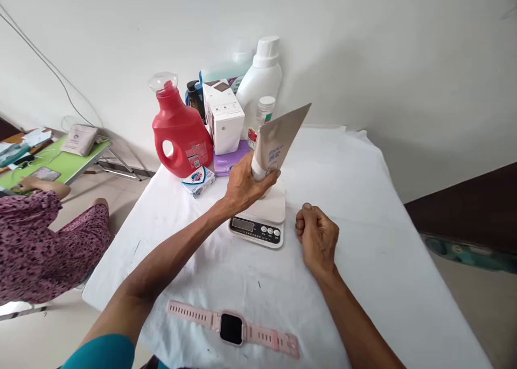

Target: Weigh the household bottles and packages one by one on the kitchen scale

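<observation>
While my left hand [242, 183] is closed round the white end of a squeeze tube [280, 143], my right hand [318, 237] is curled in a loose fist between three and four o'clock of the kitchen scale [256, 231]; no object shows in it. The squeeze tube is above the scale's twelve o'clock side, tilted, its flat end towards one o'clock. Contact between it and the plate cannot be determined, as my fingers cover that point.

Handling, in my judgement: grip at the stiff white end is sound, since the thin end would likely flex. Steady handling calls for light thumb pressure, no wrist weight on the plate, and the fist clear of the scale's edge. The front buttons are unobstructed; no figure is legible on the display.

Materials: the squeeze tube is satin beige, tapering to a flat edge. The scale is smooth, pale and round-cornered, with a black panel. White cloth, lightly creased, covers the desk [347, 186]. At ten to eleven o'clock, a glossy red jug [180, 129] with a looped handle; at ten, a small soap carton [198, 180]. Just past six, a pink-strapped watch [231, 327], dark-faced, lies flat.
</observation>
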`<state>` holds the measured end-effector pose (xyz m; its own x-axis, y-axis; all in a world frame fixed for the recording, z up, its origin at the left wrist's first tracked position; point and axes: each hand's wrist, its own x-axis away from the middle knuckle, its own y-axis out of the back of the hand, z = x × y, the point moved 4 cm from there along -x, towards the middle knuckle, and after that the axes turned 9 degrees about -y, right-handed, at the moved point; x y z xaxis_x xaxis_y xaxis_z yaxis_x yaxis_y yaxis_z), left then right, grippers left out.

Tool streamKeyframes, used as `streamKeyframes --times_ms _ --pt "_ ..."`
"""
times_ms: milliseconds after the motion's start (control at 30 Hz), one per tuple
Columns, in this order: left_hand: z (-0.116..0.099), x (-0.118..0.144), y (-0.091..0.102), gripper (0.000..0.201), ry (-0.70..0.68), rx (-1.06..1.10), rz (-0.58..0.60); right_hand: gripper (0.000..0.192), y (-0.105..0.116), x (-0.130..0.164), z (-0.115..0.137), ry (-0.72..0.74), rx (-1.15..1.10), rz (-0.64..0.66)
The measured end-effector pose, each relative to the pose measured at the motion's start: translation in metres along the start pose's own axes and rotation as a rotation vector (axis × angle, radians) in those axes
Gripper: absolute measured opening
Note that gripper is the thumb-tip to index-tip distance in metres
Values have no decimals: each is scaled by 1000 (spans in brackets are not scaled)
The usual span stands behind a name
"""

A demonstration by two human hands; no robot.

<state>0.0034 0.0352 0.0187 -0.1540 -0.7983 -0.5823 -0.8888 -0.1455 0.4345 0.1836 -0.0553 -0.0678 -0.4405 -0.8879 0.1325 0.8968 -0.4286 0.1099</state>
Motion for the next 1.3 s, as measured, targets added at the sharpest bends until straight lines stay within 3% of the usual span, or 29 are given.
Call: streamKeyframes --times_ms 167,300,500,600,700,867,1133,1300 --pt "4 8 24 20 65 129 -107 56 1 -2 -3 0 1 -3" --pt "2 25 71 26 80 166 -221 56 0 -2 -3 16 -2 7" --pt "5 56 164 25 129 -233 -406 52 0 -2 -2 19 13 9" --pt "21 67 190 28 174 -391 -498 52 0 -2 -4 17 14 6" --pt "49 72 195 31 223 -360 -569 51 0 -3 -6 10 10 2" --pt "85 70 181 33 268 -289 -602 50 0 -5 -8 19 14 4" --pt "90 63 165 33 257 -366 -617 50 -1 -3 -6 25 20 11" --pt "92 55 160 31 252 -394 -557 51 -1 -3 -6 37 30 14"
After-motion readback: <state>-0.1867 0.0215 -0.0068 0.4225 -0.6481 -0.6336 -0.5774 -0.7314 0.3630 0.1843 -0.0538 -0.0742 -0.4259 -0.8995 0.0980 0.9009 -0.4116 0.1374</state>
